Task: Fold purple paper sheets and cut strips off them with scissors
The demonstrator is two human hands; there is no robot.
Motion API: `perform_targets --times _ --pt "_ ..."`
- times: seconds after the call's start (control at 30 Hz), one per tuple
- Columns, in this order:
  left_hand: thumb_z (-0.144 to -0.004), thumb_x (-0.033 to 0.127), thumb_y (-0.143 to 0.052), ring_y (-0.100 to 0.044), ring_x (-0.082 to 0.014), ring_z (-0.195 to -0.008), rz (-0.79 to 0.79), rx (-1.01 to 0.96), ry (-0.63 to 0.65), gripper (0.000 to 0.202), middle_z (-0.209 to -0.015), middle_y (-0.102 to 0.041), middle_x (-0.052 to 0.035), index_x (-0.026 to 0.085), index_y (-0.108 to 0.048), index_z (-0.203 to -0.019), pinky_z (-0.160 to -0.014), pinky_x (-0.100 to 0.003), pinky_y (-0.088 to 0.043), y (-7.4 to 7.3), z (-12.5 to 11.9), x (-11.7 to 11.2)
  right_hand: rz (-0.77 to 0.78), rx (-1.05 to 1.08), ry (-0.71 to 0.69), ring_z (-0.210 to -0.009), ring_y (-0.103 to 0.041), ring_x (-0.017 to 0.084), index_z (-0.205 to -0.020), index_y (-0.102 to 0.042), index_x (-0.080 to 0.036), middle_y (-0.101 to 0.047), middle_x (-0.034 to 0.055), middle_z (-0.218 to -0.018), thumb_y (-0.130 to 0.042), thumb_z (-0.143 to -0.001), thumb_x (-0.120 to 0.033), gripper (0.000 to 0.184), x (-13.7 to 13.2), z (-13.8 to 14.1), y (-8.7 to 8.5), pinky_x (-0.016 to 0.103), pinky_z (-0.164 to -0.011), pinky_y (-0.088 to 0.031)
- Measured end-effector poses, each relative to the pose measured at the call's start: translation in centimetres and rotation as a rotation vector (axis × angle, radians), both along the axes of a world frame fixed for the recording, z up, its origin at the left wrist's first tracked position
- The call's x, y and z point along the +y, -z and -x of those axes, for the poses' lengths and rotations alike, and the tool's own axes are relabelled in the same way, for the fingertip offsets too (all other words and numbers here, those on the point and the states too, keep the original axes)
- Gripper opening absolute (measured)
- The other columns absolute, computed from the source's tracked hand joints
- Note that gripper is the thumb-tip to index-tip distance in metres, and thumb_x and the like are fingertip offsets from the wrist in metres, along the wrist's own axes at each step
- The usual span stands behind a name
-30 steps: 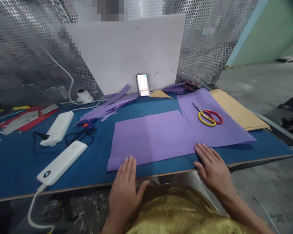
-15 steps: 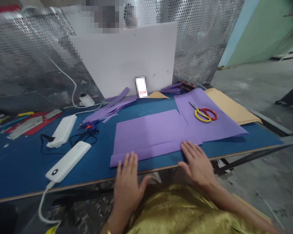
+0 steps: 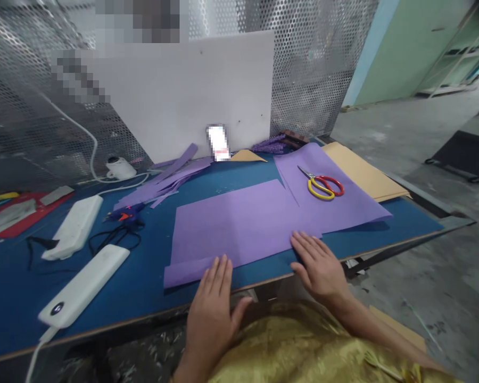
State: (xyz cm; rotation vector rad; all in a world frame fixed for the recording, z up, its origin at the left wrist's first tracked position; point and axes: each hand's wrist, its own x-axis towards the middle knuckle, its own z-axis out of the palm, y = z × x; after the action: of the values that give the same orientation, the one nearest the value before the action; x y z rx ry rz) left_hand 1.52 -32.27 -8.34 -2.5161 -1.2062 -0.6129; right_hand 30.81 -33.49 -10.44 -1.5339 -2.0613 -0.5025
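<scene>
A sheet of purple paper (image 3: 231,218) lies on the blue tabletop with a strip folded over along its near edge. My left hand (image 3: 214,298) rests its outstretched fingertips on that folded edge, left of the middle. At the right end of the same edge lies my right hand (image 3: 317,266), palm down, fingers extended and thumb apart. Neither hand grasps anything. Beyond my right hand, scissors (image 3: 321,186) with one yellow and one red handle lie on a larger purple sheet (image 3: 355,207).
Two white power banks (image 3: 83,287), a blue glue gun (image 3: 123,213) and cables are on the left. Purple paper strips (image 3: 175,178) and a bright phone (image 3: 219,142) stand before a white board (image 3: 199,90). Tan sheets (image 3: 363,170) lie far right.
My left hand has slid slightly rightward along the folded edge of the paper. My right hand stays at its right end. The camera view has turned a little to the right.
</scene>
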Motion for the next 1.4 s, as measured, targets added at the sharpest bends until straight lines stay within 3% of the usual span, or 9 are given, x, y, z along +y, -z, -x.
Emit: perform_targets --times 0.17,0.4,0.57,0.93,1.13,1.4 --pt "-0.098 0.056 -0.041 -0.048 -0.0340 -0.139 0.017 0.007 -0.133 0.082 -0.151 -0.051 -0.0197 0.012 -0.014 -0.162 -0.111 -0.049 -0.038 0.6 3.7 -0.7 0.010 0.003 0.072 -0.137 -0.051 0.029 -0.144 -0.051 -0.009 -0.059 0.0166 -0.143 -0.043 -0.104 -0.037 0.050 -0.5 -3.0 0.2 0.046 -0.114 -0.038" --pt "-0.098 0.062 -0.033 -0.052 -0.0401 -0.134 -0.005 0.049 -0.303 0.084 -0.147 -0.054 -0.0251 0.013 -0.011 -0.162 -0.106 -0.057 -0.039 0.4 7.7 -1.7 0.016 -0.002 0.073 -0.139 -0.049 0.029 -0.146 -0.049 -0.010 -0.058 0.0167 -0.144 -0.044 -0.103 -0.035 0.050 -0.6 -3.2 0.5 0.047 -0.115 -0.037" --pt "-0.099 0.059 -0.035 -0.052 -0.0396 -0.134 -0.031 0.045 -0.329 0.082 -0.145 -0.056 -0.0245 0.010 -0.014 -0.161 -0.106 -0.056 -0.039 0.3 7.6 -1.9 -0.013 0.000 0.129 -0.137 -0.051 0.030 -0.144 -0.050 -0.009 -0.060 0.0182 -0.142 -0.044 -0.103 -0.037 0.050 -0.9 -3.6 0.8 0.047 -0.115 -0.037" --pt "-0.100 0.052 -0.038 -0.058 -0.0405 -0.126 -0.087 -0.012 -0.323 0.062 -0.131 -0.067 -0.0226 0.005 -0.059 -0.135 -0.104 -0.058 -0.040 0.1 8.7 -1.5 -0.024 -0.060 0.225 -0.129 -0.057 0.034 -0.133 -0.061 -0.005 -0.065 0.0202 -0.135 -0.040 -0.104 -0.044 0.053 -1.0 -3.3 0.3 0.049 -0.108 -0.043" --pt "-0.099 0.056 -0.037 -0.059 -0.0400 -0.125 -0.075 -0.015 -0.364 0.065 -0.131 -0.067 -0.0222 0.005 -0.062 -0.131 -0.104 -0.059 -0.041 0.3 8.9 -1.7 -0.016 -0.060 0.228 -0.130 -0.057 0.033 -0.135 -0.060 -0.006 -0.064 0.0207 -0.136 -0.039 -0.104 -0.043 0.053 -1.2 -3.3 0.4 0.051 -0.107 -0.044" --pt "-0.101 0.048 -0.037 -0.063 -0.0392 -0.120 -0.137 -0.024 -0.341 0.057 -0.123 -0.071 -0.0225 0.004 -0.067 -0.121 -0.103 -0.058 -0.043 0.1 8.6 -1.1 -0.027 -0.103 0.212 -0.127 -0.059 0.034 -0.122 -0.068 -0.004 -0.069 0.0200 -0.127 -0.042 -0.104 -0.039 0.047 -0.6 -3.6 -0.3 0.049 -0.107 -0.044"
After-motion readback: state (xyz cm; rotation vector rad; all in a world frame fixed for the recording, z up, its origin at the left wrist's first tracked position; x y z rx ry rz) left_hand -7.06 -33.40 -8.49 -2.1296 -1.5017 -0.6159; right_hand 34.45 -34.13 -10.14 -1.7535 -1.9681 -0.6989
